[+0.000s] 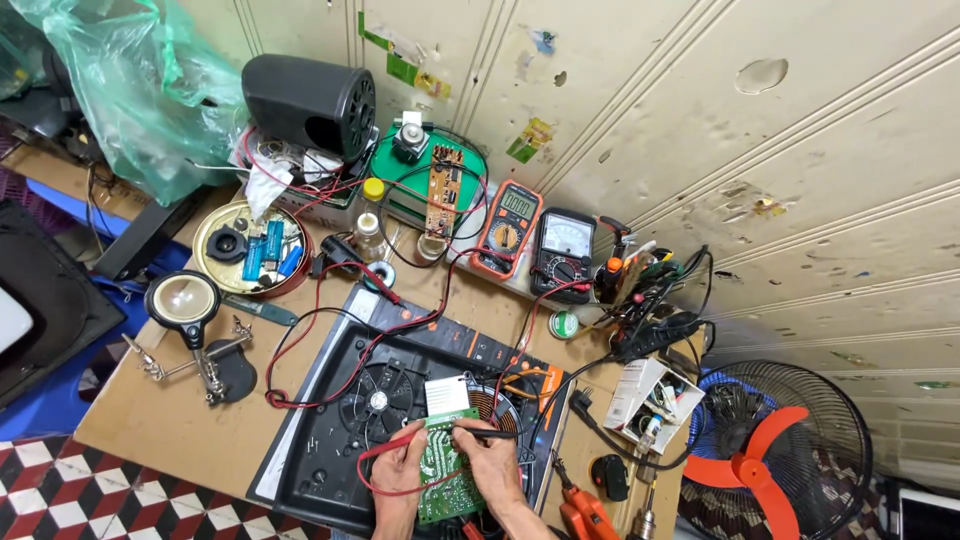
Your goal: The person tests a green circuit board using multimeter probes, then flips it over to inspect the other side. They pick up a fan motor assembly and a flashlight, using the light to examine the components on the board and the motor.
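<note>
My left hand point(400, 470) pinches a red probe against a green circuit board point(445, 468) that lies on an opened black induction cooker point(330, 440). My right hand point(490, 462) holds a black probe on the same board from the right. Red and black leads run up to an orange digital multimeter point(508, 228) and a black analogue meter point(563, 250) leaning at the wall. The cooker's fan point(380, 400) and copper coil point(500, 405) show beside the board.
A magnifier stand with clips point(185, 300), a round tin of blue capacitors point(250, 250), a black speaker point(310, 100), a green box with a brown board point(440, 185), a power strip point(655, 335), a small parts carton point(650, 395), an orange floor fan point(775, 450).
</note>
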